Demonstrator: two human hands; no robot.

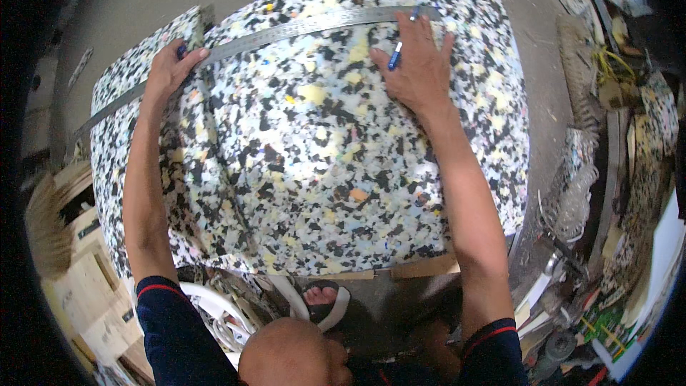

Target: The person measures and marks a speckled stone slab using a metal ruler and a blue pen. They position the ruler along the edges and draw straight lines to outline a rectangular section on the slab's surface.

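On my feed, the left hand (170, 70) is half curled, thumb extended on the metal ruler (300, 27); whether it grips or only presses, I cannot tell. The right hand (423, 75) lies spread, fingertips at the ruler, a blue pen (394, 60) held among its fingers. The ruler runs between both hands, across the speckled foam sheet (307, 179) beneath them.

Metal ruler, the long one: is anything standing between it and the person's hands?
Nothing visible does. The left hand lies across the metal ruler, and fingers of the right hand reach onto it near its right end, above the speckled foam.
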